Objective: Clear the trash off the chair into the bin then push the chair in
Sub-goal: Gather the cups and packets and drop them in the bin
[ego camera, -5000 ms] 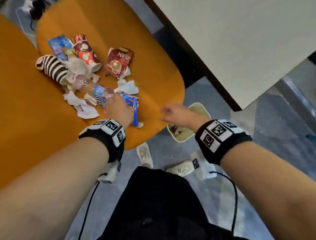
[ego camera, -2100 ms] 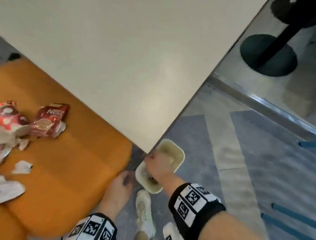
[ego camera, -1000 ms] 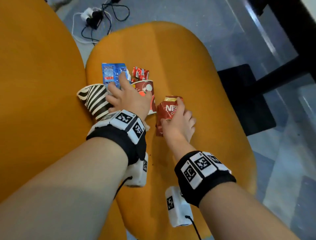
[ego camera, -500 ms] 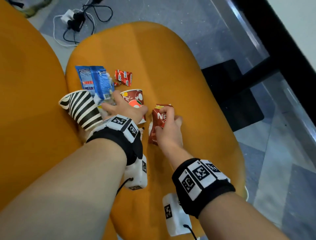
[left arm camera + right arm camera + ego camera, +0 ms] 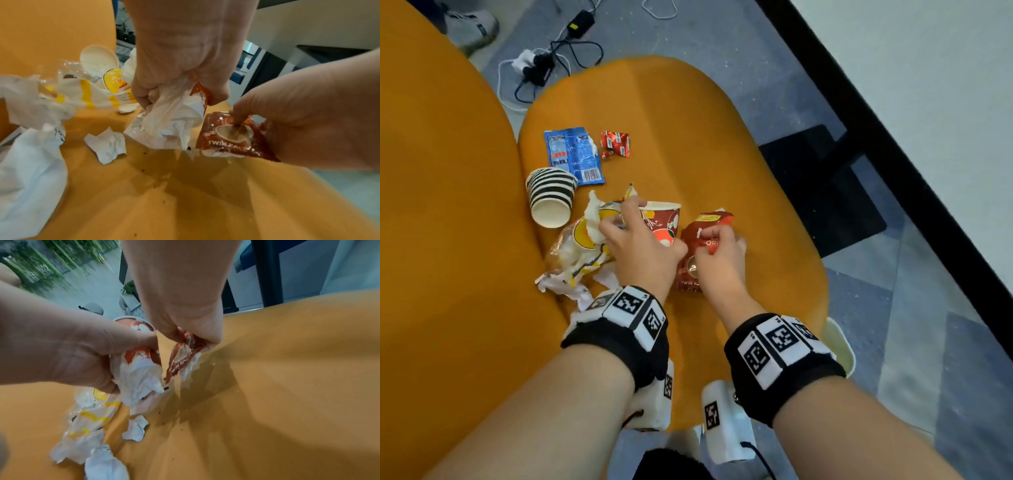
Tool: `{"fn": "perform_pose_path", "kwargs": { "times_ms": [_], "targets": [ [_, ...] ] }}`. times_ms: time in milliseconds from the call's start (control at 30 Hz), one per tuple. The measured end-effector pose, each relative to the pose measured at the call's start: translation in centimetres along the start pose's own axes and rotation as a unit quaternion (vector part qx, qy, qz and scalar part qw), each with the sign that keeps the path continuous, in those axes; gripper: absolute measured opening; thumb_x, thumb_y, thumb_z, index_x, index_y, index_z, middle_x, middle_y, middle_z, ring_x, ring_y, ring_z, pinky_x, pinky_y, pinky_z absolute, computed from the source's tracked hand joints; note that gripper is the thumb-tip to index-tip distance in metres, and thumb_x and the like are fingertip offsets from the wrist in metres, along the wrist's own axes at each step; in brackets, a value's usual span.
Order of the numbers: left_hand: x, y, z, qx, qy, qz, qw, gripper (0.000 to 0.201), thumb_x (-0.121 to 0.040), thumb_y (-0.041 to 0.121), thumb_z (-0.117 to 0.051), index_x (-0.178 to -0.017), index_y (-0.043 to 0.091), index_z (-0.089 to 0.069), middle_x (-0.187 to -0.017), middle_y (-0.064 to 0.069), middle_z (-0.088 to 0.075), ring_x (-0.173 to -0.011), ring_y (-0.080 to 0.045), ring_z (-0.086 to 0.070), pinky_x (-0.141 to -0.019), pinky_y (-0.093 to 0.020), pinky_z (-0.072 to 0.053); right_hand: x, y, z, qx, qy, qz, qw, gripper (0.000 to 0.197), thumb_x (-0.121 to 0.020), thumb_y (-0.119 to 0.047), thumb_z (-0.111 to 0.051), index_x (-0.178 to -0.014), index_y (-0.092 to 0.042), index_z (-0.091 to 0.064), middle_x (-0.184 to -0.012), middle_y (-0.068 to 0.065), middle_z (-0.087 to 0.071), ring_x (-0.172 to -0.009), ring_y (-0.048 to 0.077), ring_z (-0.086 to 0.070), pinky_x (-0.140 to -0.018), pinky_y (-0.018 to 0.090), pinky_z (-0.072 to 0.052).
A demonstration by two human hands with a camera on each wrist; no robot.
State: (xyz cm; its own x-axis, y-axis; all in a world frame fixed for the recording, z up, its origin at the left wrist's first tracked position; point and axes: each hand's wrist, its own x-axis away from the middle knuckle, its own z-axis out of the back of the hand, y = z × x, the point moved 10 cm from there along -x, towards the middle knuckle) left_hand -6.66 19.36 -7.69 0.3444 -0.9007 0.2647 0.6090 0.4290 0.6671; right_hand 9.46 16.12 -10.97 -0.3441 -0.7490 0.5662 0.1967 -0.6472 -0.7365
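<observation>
On the orange chair seat (image 5: pixel 722 144) lies trash. My left hand (image 5: pixel 640 240) grips a red paper cup (image 5: pixel 664 222) together with a white tissue (image 5: pixel 170 123). Right beside it, my right hand (image 5: pixel 717 250) pinches a red coffee sachet (image 5: pixel 702 270) with a bit of tissue under it. Both bundles hang just above the seat in the wrist views: the cup (image 5: pixel 141 355) and the sachet (image 5: pixel 183 356). A striped paper cup (image 5: pixel 551 198), a blue wrapper (image 5: pixel 573 154), a small red wrapper (image 5: pixel 615 144), a clear yellow-printed bag (image 5: pixel 578 250) and crumpled tissues (image 5: pixel 107 146) lie loose.
The chair's orange backrest (image 5: pixel 441 240) rises at the left. A cream bin (image 5: pixel 840 346) peeks out past the seat's near right edge. A white table (image 5: pixel 928 85) with a dark edge stands at the right. Cables and a power strip (image 5: pixel 541 65) lie on the floor beyond.
Both hands have curled tighter round the cup and the sachet and drawn them slightly toward me. The striped cup has turned its mouth toward me; the clear bag and tissues now show.
</observation>
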Motion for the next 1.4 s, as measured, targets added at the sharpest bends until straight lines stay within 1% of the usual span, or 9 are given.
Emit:
{"fn": "perform_pose_path", "kwargs": {
  "times_ms": [233, 500, 567, 667, 733, 1000, 1100, 1300, 1400],
  "targets": [
    [10.8, 5.0, -0.3, 0.008, 0.025, -0.166, 0.986, 0.069, -0.063, 0.014, -0.073, -0.121, 0.021, -0.038, -0.129, -0.016, -0.029, -0.115, -0.03, -0.043, -0.08, -0.023, -0.046, 6.8, 3.9, 6.8, -0.05, 0.046, 0.065, 0.996, 0.029, -0.093, 0.002, -0.04, -0.112, -0.015, -0.055, -0.115, 0.002, -0.034, -0.076, 0.004, -0.046, -0.085, 0.028, -0.048],
    [25.2, 7.9, -5.0, 0.011, -0.058, -0.239, 0.969, 0.073, -0.061, 0.01, -0.074, -0.119, 0.029, -0.033, -0.13, -0.014, -0.024, -0.117, -0.032, -0.042, -0.097, -0.039, -0.05, 14.1, 13.2, 16.1, -0.176, 0.116, 0.004, 0.977, 0.022, -0.091, -0.006, -0.048, -0.108, -0.013, -0.058, -0.123, 0.009, -0.041, -0.099, 0.021, -0.053, -0.104, 0.039, -0.043],
    [28.4, 8.5, -7.7, 0.007, -0.106, -0.248, 0.963, 0.074, -0.061, 0.011, -0.074, -0.119, 0.031, -0.033, -0.131, -0.009, -0.022, -0.118, -0.031, -0.042, -0.098, -0.042, -0.049, 14.8, 16.7, 18.9, -0.262, 0.167, -0.04, 0.95, 0.02, -0.092, -0.011, -0.048, -0.109, -0.008, -0.058, -0.118, 0.013, -0.048, -0.097, 0.026, -0.058, -0.097, 0.042, -0.049],
    [32.4, 9.4, -12.5, -0.009, -0.192, -0.272, 0.943, 0.076, -0.063, 0.011, -0.074, -0.123, 0.032, -0.032, -0.133, -0.003, -0.019, -0.124, -0.028, -0.037, -0.101, -0.041, -0.047, 15.8, 22.9, 22.3, -0.398, 0.224, -0.097, 0.884, 0.028, -0.097, -0.013, -0.043, -0.116, 0.004, -0.052, -0.096, 0.01, -0.058, -0.075, 0.008, -0.062, -0.065, 0.017, -0.055],
    [34.6, 9.4, -15.9, -0.03, -0.252, -0.28, 0.926, 0.078, -0.064, 0.01, -0.074, -0.123, 0.035, -0.029, -0.134, -0.002, -0.017, -0.126, -0.027, -0.034, -0.1, -0.039, -0.048, 16.6, 26.4, 24.3, -0.324, 0.255, -0.115, 0.904, 0.022, -0.093, -0.006, -0.05, -0.113, 0.0, -0.054, -0.102, 0.008, -0.051, -0.073, 0.008, -0.056, -0.08, 0.022, -0.056],
    [36.9, 2.5, -30.0, -0.152, -0.467, -0.189, 0.85, 0.078, -0.066, 0.011, -0.072, -0.122, 0.04, -0.026, -0.124, -0.001, -0.019, -0.105, -0.026, -0.047, -0.093, -0.038, -0.051, 15.4, 39.5, 27.6, -0.222, 0.332, -0.247, 0.883, 0.033, -0.088, 0.01, -0.042, -0.113, -0.007, -0.056, -0.132, 0.016, -0.036, -0.105, 0.03, -0.053, -0.096, 0.031, -0.041],
    [35.1, -0.4, -34.0, -0.189, -0.483, -0.157, 0.84, 0.08, -0.065, 0.01, -0.071, -0.124, 0.038, -0.026, -0.12, -0.003, -0.021, -0.098, -0.023, -0.045, -0.088, -0.036, -0.048, 13.2, 42.0, 27.8, -0.205, 0.349, -0.247, 0.88, 0.036, -0.09, 0.011, -0.037, -0.117, -0.004, -0.056, -0.133, 0.016, -0.036, -0.096, 0.022, -0.049, -0.082, 0.01, -0.029],
    [30.6, -4.6, -41.1, -0.181, -0.496, -0.086, 0.845, 0.082, -0.06, 0.012, -0.072, -0.121, 0.045, -0.03, -0.12, -0.007, -0.032, -0.101, -0.022, -0.052, -0.092, -0.039, -0.051, 9.5, 46.2, 26.8, -0.216, 0.406, -0.239, 0.855, 0.035, -0.09, 0.011, -0.038, -0.114, -0.006, -0.057, -0.129, 0.014, -0.037, -0.095, 0.016, -0.049, -0.083, 0.006, -0.025],
    [28.8, -6.4, -43.5, -0.143, -0.496, -0.03, 0.856, 0.09, -0.05, 0.02, -0.072, -0.119, 0.055, -0.026, -0.126, -0.007, -0.043, -0.103, -0.024, -0.058, -0.09, -0.041, -0.053, 8.2, 46.6, 26.3, -0.216, 0.42, -0.204, 0.857, 0.035, -0.088, 0.013, -0.04, -0.111, -0.007, -0.059, -0.122, 0.009, -0.038, -0.084, -0.003, -0.046, -0.08, -0.001, -0.026]
  ]
}}
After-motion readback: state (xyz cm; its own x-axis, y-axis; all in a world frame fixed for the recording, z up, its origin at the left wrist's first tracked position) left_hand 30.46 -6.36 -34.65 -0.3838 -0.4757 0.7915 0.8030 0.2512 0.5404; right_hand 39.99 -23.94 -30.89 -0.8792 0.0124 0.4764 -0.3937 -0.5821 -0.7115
